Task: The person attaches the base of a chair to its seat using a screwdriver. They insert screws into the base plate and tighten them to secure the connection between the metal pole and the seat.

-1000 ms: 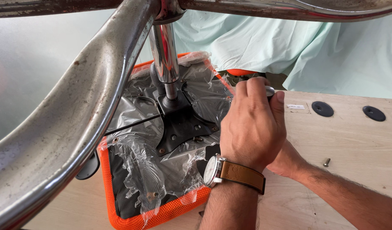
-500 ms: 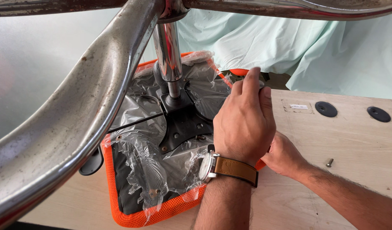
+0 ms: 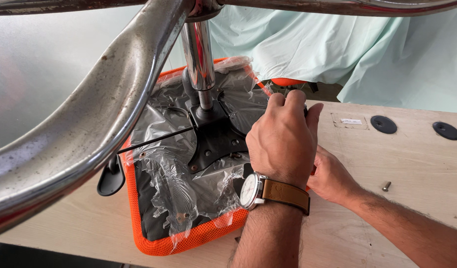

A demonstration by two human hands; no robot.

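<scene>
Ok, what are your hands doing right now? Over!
Left hand closed on a small tool at the upturned chair seat. Right hand tucked behind it at the seat's edge. Loose screw on the table.

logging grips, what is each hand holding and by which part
Cannot be told: the left hand is closed over something hidden at the orange seat edge; the right hand sits behind it, grip unseen.

A thick chrome chair-base leg point(image 3: 104, 114) slants across the upper left, closing off the approach from above there, and the upright chrome gas-lift column point(image 3: 198, 54) stands over the middle of the upturned orange mesh seat point(image 3: 188, 240). A black lever paddle point(image 3: 111, 176) juts off the seat's left side. Both hands point(image 3: 283, 141) crowd its right side. The pale plywood table point(image 3: 412, 164) lies open toward its right edge, save a small loose bolt point(image 3: 386, 186) and two black round caps point(image 3: 383, 124) near the far edge.
</scene>
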